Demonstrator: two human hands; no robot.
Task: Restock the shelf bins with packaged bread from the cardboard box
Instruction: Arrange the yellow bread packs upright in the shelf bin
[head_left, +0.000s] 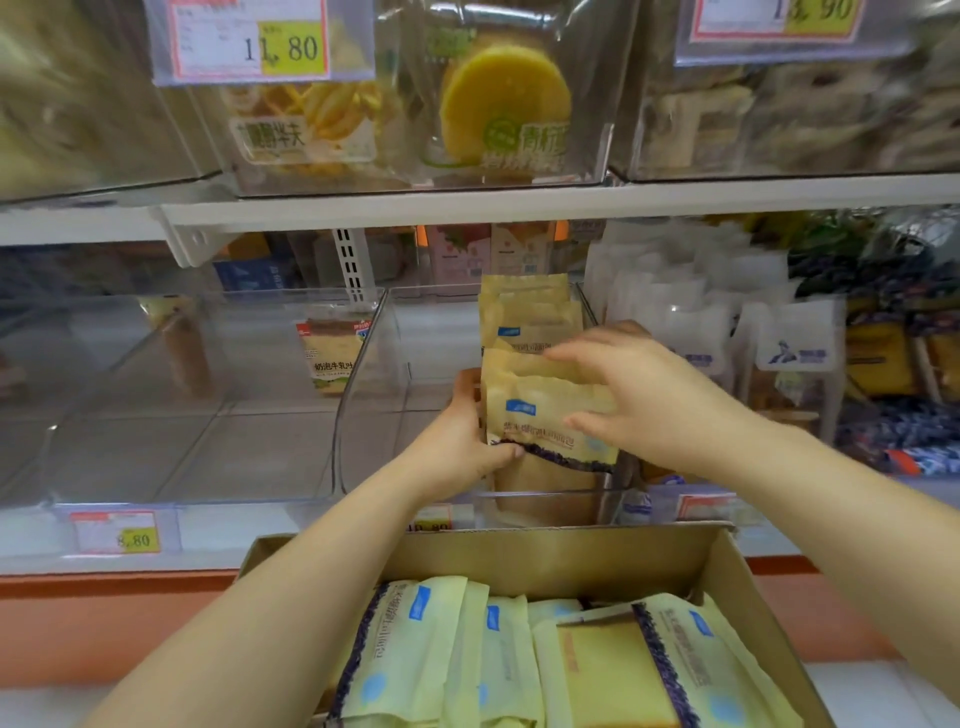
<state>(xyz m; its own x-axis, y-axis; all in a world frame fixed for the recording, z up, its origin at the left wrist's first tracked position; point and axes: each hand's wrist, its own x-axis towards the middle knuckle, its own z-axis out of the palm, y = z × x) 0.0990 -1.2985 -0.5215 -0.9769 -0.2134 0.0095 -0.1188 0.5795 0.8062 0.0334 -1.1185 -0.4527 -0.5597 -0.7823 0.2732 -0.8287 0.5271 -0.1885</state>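
Note:
A clear shelf bin in the middle of the lower shelf holds a row of upright yellow bread packs. My left hand grips the front bread pack at its left edge, thumb across the purple band. My right hand lies over the tops of the front packs with fingers spread and straight, touching them. Below, the open cardboard box holds several more yellow bread packs standing on edge.
Left of the bin stands another clear bin with one sandwich pack at the back. White packs fill the bin on the right. The upper shelf carries bins of other baked goods. Price tags line the shelf edge.

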